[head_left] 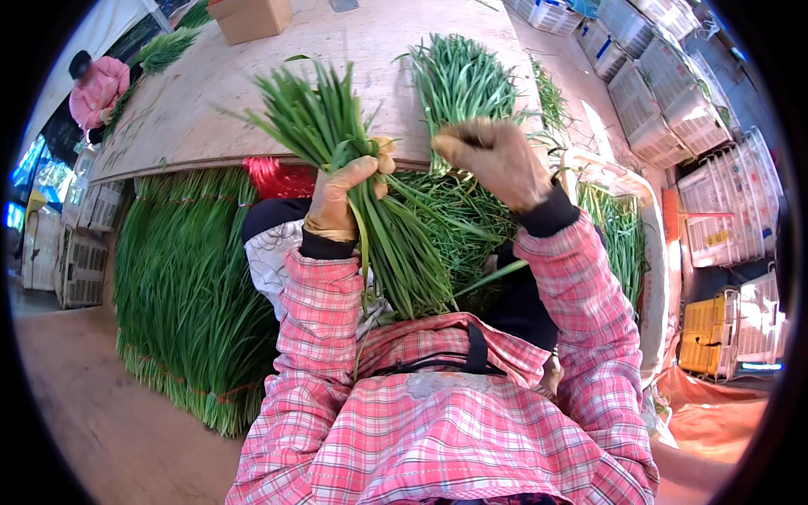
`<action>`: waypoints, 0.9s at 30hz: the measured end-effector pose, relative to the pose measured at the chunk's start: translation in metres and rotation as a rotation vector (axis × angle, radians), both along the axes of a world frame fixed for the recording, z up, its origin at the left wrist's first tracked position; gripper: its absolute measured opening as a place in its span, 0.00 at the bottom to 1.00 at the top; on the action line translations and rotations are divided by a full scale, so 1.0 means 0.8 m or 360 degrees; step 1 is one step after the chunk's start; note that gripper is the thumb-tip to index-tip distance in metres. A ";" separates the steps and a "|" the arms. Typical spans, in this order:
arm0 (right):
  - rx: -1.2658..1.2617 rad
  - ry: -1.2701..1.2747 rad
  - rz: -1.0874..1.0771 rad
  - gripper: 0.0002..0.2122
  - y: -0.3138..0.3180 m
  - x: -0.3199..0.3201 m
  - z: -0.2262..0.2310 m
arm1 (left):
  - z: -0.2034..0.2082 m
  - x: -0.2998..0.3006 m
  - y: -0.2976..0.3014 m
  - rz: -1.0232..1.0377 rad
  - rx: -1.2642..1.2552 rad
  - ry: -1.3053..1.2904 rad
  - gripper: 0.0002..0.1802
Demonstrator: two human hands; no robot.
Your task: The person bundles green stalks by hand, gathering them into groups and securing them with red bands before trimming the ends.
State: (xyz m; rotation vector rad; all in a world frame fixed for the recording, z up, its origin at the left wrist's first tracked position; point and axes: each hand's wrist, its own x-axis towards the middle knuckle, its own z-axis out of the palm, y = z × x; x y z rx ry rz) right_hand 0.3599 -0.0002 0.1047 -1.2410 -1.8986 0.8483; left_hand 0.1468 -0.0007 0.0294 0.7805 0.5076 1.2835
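My left hand (pixel 347 192) is wrapped round a thick bunch of garlic chives (pixel 404 252), held slantwise over my lap, one end up over the table edge and the other toward my apron. A yellowish band circles that wrist. To its right my right hand (pixel 492 160) is raised, its fingers curled in and slightly blurred; whatever they pinch, if anything, is hidden. Behind it, another pile of chives (pixel 463 80) lies on the wooden table (pixel 353 34). Loose chives (pixel 454 227) fill the space below the table edge, between my arms.
Stacked, tied chive bundles (pixel 194 295) stand at my left. A red bundle of ties (pixel 278 178) hangs by the table edge. At my right is a white crate (pixel 652 252) with chives. Plastic baskets (pixel 665 93) line the right side. Far left, a person in pink (pixel 97 93) works; a cardboard box (pixel 250 18) sits on the table.
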 end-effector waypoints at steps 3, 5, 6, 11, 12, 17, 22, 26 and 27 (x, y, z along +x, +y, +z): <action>-0.0167 0.0024 0.0295 0.18 -0.029 0.017 -0.038 | -0.014 -0.015 0.004 0.0040 -0.0024 -0.0142 0.16; -0.0055 -0.0236 0.0380 0.15 -0.044 0.016 -0.058 | -0.015 -0.024 -0.001 0.0109 -0.0011 -0.0159 0.16; 0.0043 -0.0437 0.0360 0.13 -0.050 0.015 -0.066 | -0.016 -0.028 -0.002 0.0138 -0.0002 -0.0174 0.16; -0.0258 -0.0064 0.0189 0.11 -0.070 0.022 -0.101 | -0.026 -0.044 -0.002 0.0103 0.0061 -0.0416 0.16; -0.0424 0.0111 0.0139 0.12 -0.073 0.023 -0.104 | -0.026 -0.044 -0.002 0.0134 0.0047 -0.0437 0.16; -0.0687 0.0482 0.0168 0.13 -0.071 0.020 -0.091 | -0.028 -0.048 -0.001 0.0046 0.0125 -0.0423 0.16; -0.0663 0.0469 0.0275 0.13 -0.073 0.016 -0.095 | -0.025 -0.044 -0.001 0.0183 0.0049 -0.0442 0.16; -0.0658 0.0910 -0.0171 0.11 -0.075 0.011 -0.099 | -0.028 -0.044 -0.005 0.0165 0.0092 -0.0389 0.17; -0.0683 0.1050 -0.0339 0.11 -0.075 0.008 -0.097 | -0.027 -0.039 -0.006 0.0181 0.0083 -0.0344 0.17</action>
